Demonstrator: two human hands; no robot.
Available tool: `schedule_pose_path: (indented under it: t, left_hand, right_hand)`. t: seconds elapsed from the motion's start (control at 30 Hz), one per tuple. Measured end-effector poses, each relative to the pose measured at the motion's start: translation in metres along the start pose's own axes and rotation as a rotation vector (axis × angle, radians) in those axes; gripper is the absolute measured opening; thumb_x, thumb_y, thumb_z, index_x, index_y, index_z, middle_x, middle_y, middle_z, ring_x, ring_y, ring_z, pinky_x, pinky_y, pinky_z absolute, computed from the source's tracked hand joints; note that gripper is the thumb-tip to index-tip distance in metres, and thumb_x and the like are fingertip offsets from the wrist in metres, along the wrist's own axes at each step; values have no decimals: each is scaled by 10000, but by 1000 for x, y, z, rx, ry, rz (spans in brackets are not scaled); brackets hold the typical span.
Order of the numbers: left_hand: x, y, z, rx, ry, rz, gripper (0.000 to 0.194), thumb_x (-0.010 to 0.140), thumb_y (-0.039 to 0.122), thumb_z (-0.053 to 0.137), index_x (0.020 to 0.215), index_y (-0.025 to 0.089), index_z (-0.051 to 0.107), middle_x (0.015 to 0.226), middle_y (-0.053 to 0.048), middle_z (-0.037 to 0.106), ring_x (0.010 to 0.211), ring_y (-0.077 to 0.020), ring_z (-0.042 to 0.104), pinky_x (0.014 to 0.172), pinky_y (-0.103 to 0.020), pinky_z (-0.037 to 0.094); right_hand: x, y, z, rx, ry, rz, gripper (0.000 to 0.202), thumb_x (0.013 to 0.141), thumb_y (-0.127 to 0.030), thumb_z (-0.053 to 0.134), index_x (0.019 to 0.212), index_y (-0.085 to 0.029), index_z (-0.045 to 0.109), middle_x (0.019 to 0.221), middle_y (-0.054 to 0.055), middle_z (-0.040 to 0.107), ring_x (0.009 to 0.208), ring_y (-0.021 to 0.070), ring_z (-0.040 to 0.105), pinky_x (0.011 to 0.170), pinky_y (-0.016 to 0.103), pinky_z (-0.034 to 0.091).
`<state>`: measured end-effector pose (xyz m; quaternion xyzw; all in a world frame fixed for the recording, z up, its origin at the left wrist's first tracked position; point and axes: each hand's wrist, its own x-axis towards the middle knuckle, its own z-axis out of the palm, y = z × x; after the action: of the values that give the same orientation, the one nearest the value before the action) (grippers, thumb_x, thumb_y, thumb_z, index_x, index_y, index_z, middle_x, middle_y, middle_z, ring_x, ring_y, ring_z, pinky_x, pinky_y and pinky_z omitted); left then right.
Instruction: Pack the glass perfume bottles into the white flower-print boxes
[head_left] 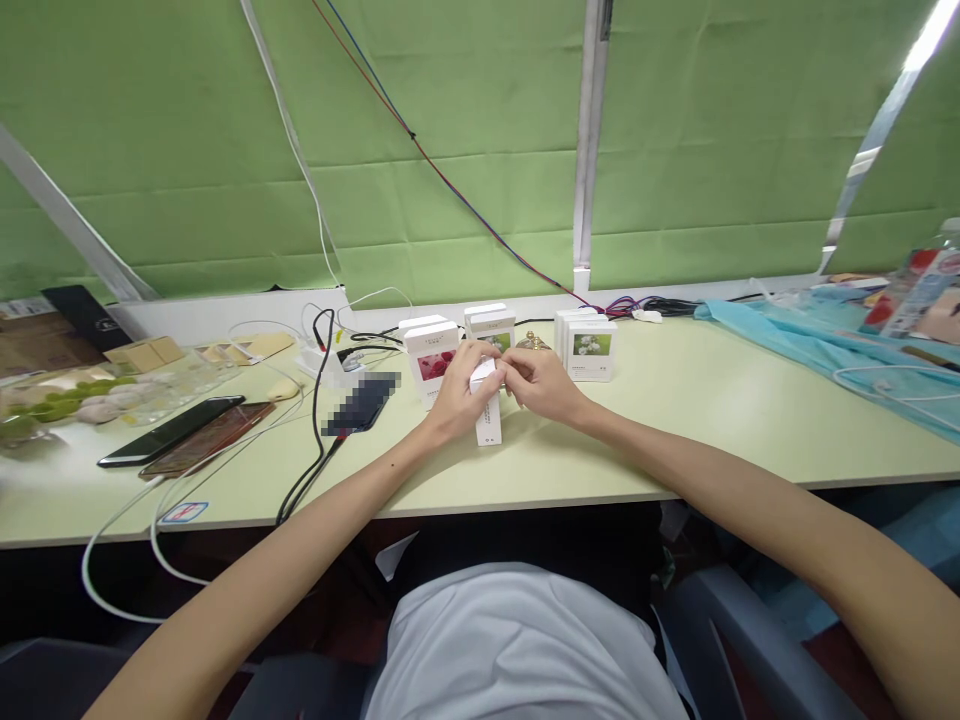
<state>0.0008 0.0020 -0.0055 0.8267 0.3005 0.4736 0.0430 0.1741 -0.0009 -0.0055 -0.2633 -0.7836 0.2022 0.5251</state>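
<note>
A slim white box [488,422] with small print stands upright near the middle of the table. My left hand [456,397] is closed around its upper part, thumb on the near side. My right hand [546,384] is closed too, fingertips pinched at the box's top right corner; the exact point of contact is partly hidden. Close behind my left hand are white boxes with a pink flower picture [431,366]. Another white box [491,318] stands behind both hands. A gold-coloured object [531,341] shows partly beyond my right hand.
White boxes with a white flower picture [592,345] stand in a row at right. Leftward lie a phone [364,402] on a black cable, a dark phone [172,430], and a reddish-brown phone [210,440]. Blue sheeting [795,345] covers the far right.
</note>
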Motion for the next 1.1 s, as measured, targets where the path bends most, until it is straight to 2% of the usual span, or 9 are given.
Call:
schedule_pose_path:
  t: [0.2,0.73,1.1]
  left_hand:
    - [0,1,0,-9,-8,-16,409,995,614,440,1041,229,572,1087,-74,616,1058,-242,593,976,-420,494]
    - [0,1,0,-1,-13,3,387,1003,586,453,1055,222,575,1097,-76,601,1071,-240,586,976,-414,483]
    - [1,3,-2,46,-31,6,278,1015,478,487,1058,216,567,1081,-74,587,1049,-227,572,953,-388,482]
  right_hand:
    - [-1,0,0,-16,2,0,281,907,-298,493,638,-221,472,500,-35,465,518,121,413,523,262,321]
    - [-1,1,-1,-45,1,-51,272,911,-271,475,645,-225,442,522,-34,465,529,125,405,553,273,312]
    - [0,4,-2,-86,3,-99,236,891,-236,469,659,-213,431,544,-44,432,535,108,369,559,264,291]
